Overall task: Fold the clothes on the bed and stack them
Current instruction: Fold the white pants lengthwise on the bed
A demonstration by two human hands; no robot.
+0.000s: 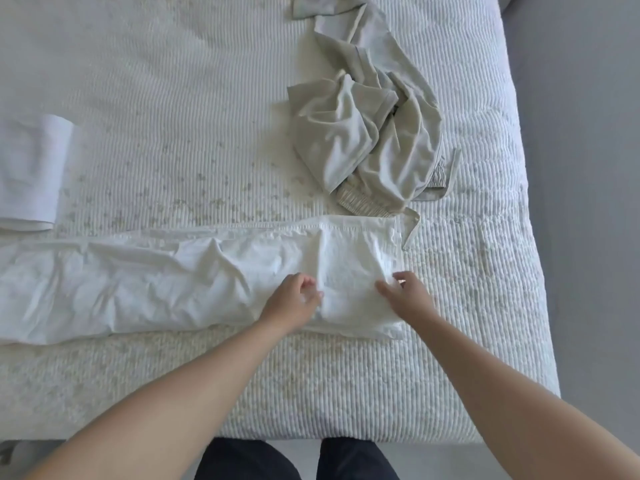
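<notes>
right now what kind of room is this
Most likely a bedroom: a bed with a ribbed quilted cover fills the view, with laundry on it, including a long white garment, a crumpled grey-green one and a folded white piece.

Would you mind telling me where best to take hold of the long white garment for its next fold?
Probably at the right-hand end of the long white garment, where both hands already rest. Pinch its two corners from the right and carry them leftward, since the cloth lies flat in a long strip running left.
</notes>
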